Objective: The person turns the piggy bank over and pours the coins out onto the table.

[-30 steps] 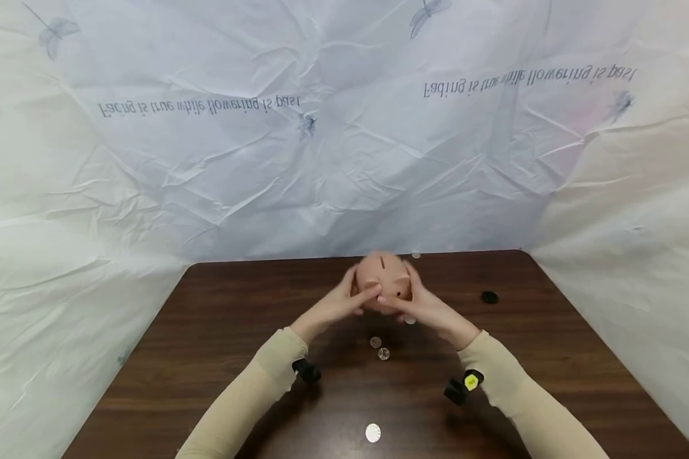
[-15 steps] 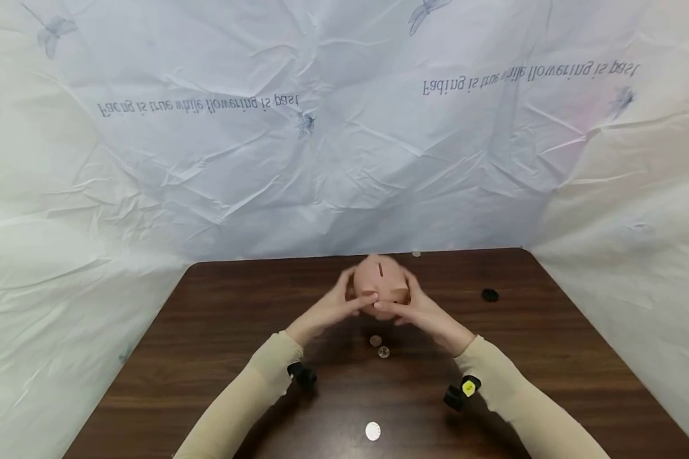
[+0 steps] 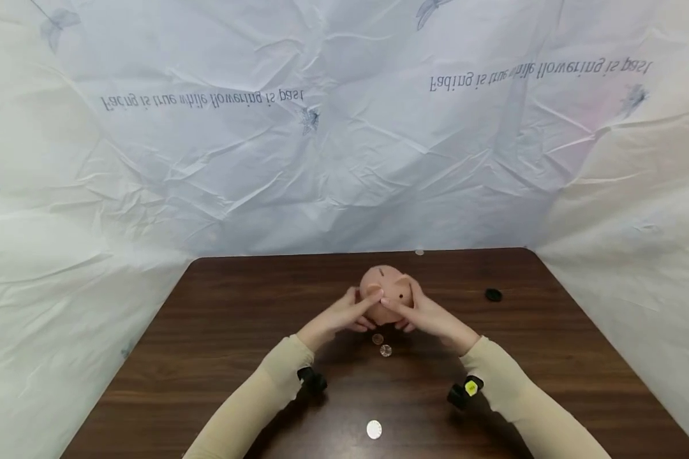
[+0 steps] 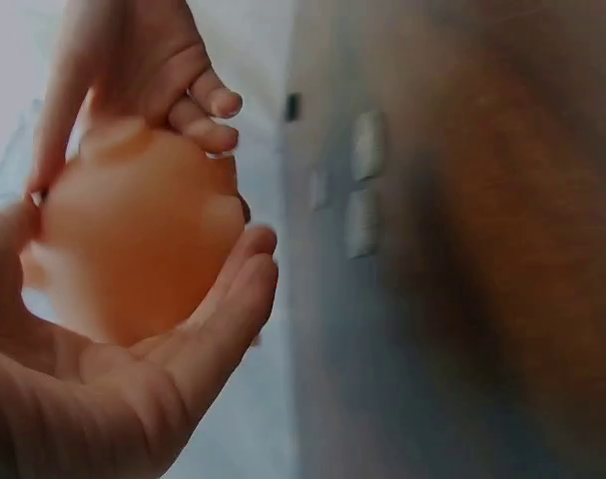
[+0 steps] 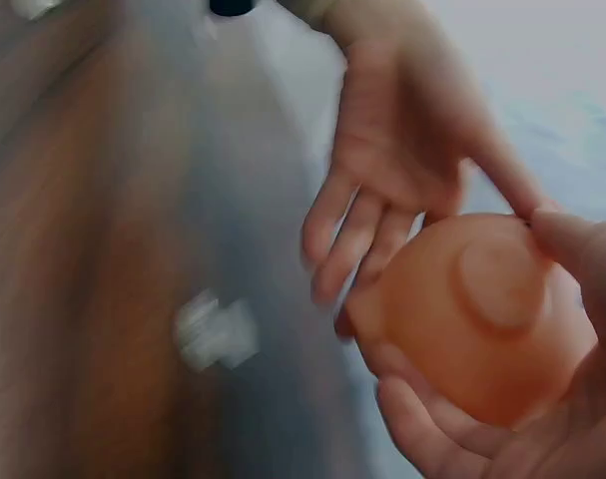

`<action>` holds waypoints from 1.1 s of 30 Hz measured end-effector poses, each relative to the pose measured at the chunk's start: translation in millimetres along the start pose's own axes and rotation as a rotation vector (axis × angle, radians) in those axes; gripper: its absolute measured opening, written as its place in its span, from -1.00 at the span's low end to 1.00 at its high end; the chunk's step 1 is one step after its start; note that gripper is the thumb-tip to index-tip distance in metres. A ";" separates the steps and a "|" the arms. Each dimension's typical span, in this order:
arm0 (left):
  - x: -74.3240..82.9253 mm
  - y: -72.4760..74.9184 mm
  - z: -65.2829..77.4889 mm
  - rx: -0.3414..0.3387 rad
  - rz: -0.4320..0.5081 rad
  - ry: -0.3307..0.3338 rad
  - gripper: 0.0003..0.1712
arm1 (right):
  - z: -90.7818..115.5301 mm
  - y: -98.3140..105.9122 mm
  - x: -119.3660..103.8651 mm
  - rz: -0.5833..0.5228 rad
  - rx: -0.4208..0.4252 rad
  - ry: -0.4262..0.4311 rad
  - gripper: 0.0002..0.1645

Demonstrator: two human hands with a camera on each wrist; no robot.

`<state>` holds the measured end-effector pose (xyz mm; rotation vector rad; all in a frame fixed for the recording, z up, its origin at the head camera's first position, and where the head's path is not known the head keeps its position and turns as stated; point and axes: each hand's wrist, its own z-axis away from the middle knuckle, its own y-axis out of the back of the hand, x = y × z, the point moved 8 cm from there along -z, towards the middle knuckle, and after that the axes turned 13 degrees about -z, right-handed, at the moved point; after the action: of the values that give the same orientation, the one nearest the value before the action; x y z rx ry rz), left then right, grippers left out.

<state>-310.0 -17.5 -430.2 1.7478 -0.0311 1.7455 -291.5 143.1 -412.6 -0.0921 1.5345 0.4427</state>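
Observation:
Both hands hold a pink piggy bank, its slot facing up and away and one dark eye showing in the head view. On its left side my left hand grips it with thumb on top and fingers curled beneath. From the right my right hand grips it the same way, the two thumbs meeting near its front. In the right wrist view the round snout of the piggy bank shows between the hands. It is off the table, above two coins lying close together. Its underside is hidden in the head view.
Another coin lies near the front of the dark wooden table. A further pale coin is at the far edge. A small black round piece lies at the right. A white printed sheet hangs behind and at the sides.
The piggy bank tipped one way and back in both hands, and is now a little lower and nearer. A coin seen by the right hand a second ago is out of sight.

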 end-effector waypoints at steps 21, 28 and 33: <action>69.3 37.3 24.1 0.198 -0.129 -0.568 0.12 | 11.2 0.8 -53.5 -0.092 0.036 0.531 0.41; 44.2 22.5 17.5 0.095 -0.142 -0.427 0.11 | 0.2 -5.8 -17.3 -0.115 -0.015 0.354 0.36; -5.9 9.2 1.5 0.000 -0.051 -0.053 0.07 | -2.8 -10.9 15.6 -0.219 -0.029 0.029 0.33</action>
<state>-313.5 -27.9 -431.5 1.7794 -0.0091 1.6628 -290.9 135.6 -430.2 -0.2872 1.5268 0.2905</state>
